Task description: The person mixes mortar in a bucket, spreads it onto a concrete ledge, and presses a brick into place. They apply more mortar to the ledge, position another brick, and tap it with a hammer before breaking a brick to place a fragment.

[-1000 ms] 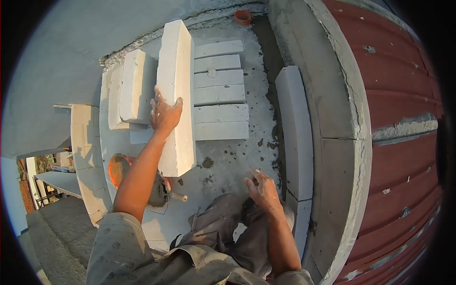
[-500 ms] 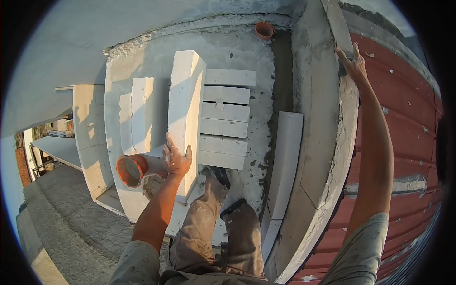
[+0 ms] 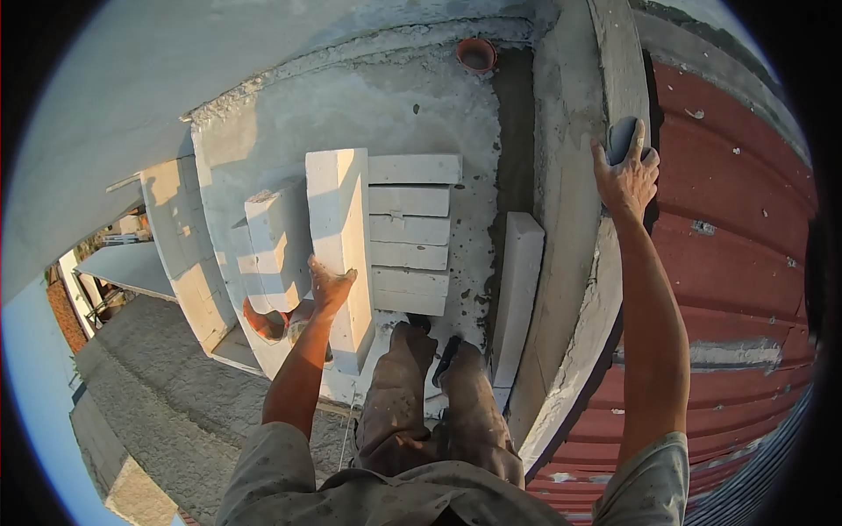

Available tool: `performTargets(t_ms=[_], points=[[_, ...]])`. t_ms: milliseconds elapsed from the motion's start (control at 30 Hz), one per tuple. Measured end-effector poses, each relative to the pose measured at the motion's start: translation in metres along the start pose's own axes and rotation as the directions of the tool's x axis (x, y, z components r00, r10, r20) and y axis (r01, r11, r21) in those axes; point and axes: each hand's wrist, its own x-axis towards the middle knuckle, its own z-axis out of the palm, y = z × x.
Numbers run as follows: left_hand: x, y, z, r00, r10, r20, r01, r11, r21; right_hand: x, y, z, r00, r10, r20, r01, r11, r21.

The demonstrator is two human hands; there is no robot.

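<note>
- Stood high up on a gray concrete floor, with a red roof on the right.
- Reached over a low gray wall between the floor and the roof.
- Steadied a tall white block with the left hand, fingers spread wide and palm pressed on its near end; block up on its thin side, touching the row beside it.
- Counted five flat blocks lying side by side on the floor, so seemed partly done.
- Saw a long block lying alone at the foot of the wall, seemingly not yet in the row.
- Saw one more standing block left of the tall one, also waiting, as it seemed.
- Spotted an orange bucket just under the left arm, near the floor's edge.
- Gripped a small gray lump on top of the wall with the right hand, fingers curled round it; could not tell what it was.
- Noticed a little orange pipe end at the far corner.
</note>
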Motion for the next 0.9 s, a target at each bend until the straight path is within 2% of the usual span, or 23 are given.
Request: performTargets(t_ms=[133, 233, 300, 367, 467, 567, 667, 767, 900], points=[[0.003, 0.056, -0.003, 1.000, -0.020, -0.007, 0.020, 0.999, -0.040, -0.005, 0.002, -0.002, 1.000, -0.001, 0.020, 0.001, 0.999, 0.037], [0.020, 0.141, -0.025, 0.988, -0.035, 0.151, 0.073, 0.964, -0.256, 0.001, -0.001, -0.007, 1.000, 0.011, 0.028, -0.012, 0.998, 0.056], [0.033, 0.182, -0.021, 0.983, 0.010, 0.185, 0.036, 0.969, -0.243, 0.000, -0.002, -0.007, 0.999, 0.015, 0.042, -0.018, 0.999, 0.050], [0.040, 0.258, -0.031, 0.957, -0.051, 0.286, 0.116, 0.969, -0.217, 0.000, -0.003, -0.012, 0.998, 0.020, 0.056, -0.024, 0.998, 0.064], [0.072, 0.303, 0.009, 0.955, -0.008, 0.297, 0.059, 0.985, -0.163, -0.001, -0.003, -0.013, 0.998, 0.020, 0.055, -0.024, 0.996, 0.086], [0.088, 0.368, 0.035, 0.948, -0.006, 0.317, 0.068, 0.981, -0.183, 0.000, -0.002, -0.015, 0.997, 0.006, 0.076, -0.015, 0.993, 0.117], [0.125, 0.395, 0.085, 0.940, 0.026, 0.340, 0.052, 0.974, -0.219, 0.002, -0.002, -0.015, 0.996, 0.016, 0.088, -0.026, 0.993, 0.114], [0.144, 0.441, 0.103, 0.924, 0.007, 0.382, 0.069, 0.980, -0.185, 0.001, -0.001, -0.014, 0.993, 0.025, 0.118, -0.038, 0.994, 0.106], [0.154, 0.480, 0.116, 0.941, -0.019, 0.337, 0.063, 0.991, -0.120, 0.003, -0.001, -0.012, 0.992, 0.031, 0.125, -0.046, 0.992, 0.115]])
